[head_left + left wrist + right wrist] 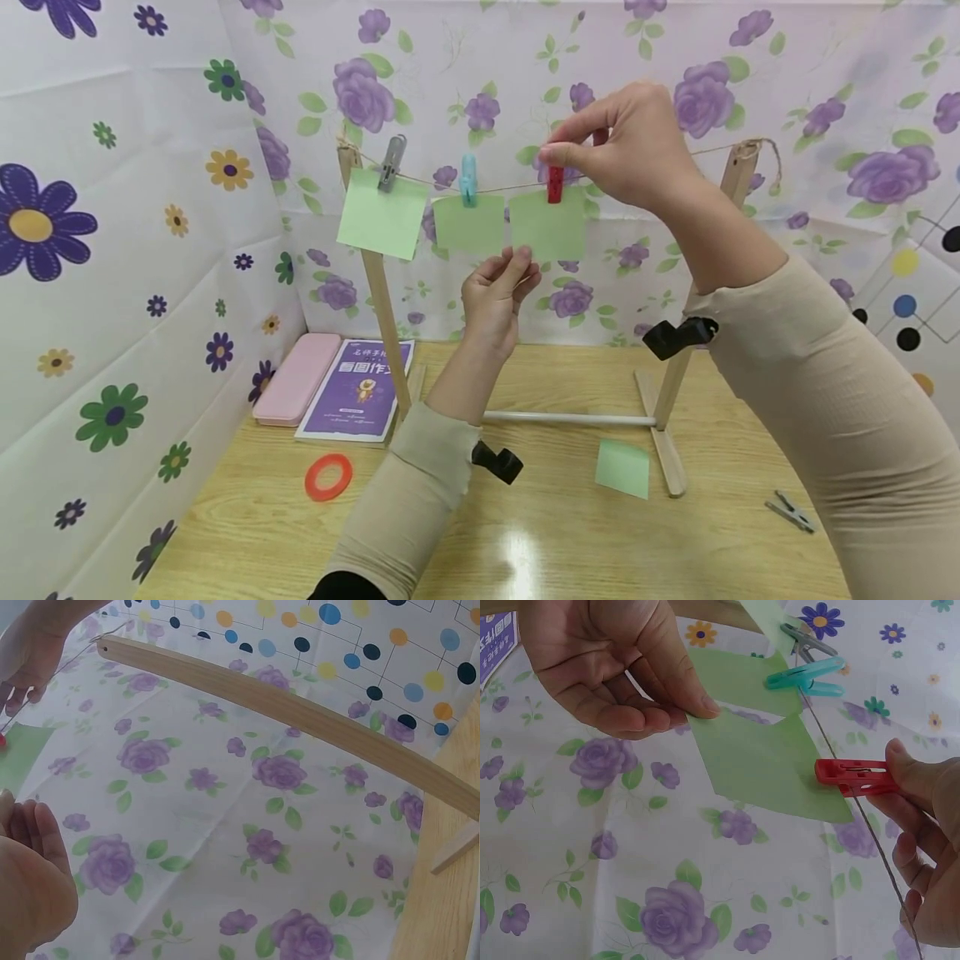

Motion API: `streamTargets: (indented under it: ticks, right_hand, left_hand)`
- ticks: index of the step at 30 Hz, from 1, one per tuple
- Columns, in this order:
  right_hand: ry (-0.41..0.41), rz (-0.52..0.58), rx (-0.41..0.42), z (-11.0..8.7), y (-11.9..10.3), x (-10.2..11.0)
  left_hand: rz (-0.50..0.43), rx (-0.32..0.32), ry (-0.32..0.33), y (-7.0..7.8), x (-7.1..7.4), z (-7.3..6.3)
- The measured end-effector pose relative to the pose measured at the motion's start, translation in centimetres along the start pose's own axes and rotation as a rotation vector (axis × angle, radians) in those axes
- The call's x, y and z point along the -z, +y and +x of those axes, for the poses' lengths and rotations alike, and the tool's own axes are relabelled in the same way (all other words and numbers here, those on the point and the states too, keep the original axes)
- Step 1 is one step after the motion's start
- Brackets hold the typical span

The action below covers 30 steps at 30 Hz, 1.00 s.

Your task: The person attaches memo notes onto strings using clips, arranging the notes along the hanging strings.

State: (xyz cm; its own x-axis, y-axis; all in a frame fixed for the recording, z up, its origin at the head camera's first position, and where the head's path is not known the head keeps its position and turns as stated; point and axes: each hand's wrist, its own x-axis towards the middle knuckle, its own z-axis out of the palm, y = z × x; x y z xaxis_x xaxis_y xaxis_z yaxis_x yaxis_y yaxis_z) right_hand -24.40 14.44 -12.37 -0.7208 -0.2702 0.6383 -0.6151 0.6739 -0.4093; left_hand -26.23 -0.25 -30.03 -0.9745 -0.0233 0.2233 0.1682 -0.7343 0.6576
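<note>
My right hand [626, 150] pinches the top of a red clothespin [555, 185], which sits over the twine [881, 851] and the upper edge of a green paper square [546, 225]. That paper's lower left corner is held between the thumb and fingers of my left hand [498, 300]. In the right wrist view the red clothespin's jaws lie across the paper's edge. To the left, a blue clothespin [468, 181] and a grey clothespin [392, 163] each hold another green paper on the same line. The left wrist view shows my left hand only partly, at its edge.
Two wooden posts [385, 321] on feet carry the twine, joined low by a white rod [570, 418]. On the table lie a pink case [297, 379], a purple book [352, 392], a red tape ring [328, 477], a loose green paper [623, 468] and a grey clothespin [791, 511].
</note>
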Motion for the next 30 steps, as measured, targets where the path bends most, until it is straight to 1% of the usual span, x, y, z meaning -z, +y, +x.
streamTargets:
  ticks: [6,13,23,30]
  right_hand:
    - [-0.035,-0.015,0.005,0.00,-0.04,0.23]
    - [-0.097,-0.054,-0.015,-0.07,-0.18,0.49]
    - [-0.145,-0.058,0.022,-0.16,0.12,0.82]
    - [-0.191,-0.076,-0.005,-0.23,0.15,0.94]
  left_hand:
    - [-0.033,-0.014,0.006,-0.19,-0.03,0.07]
    - [-0.063,-0.003,0.006,-0.20,-0.33,0.08]
    - [-0.071,0.005,-0.007,-0.11,-0.28,0.16]
    - [-0.082,0.010,-0.026,-0.31,-0.26,0.18]
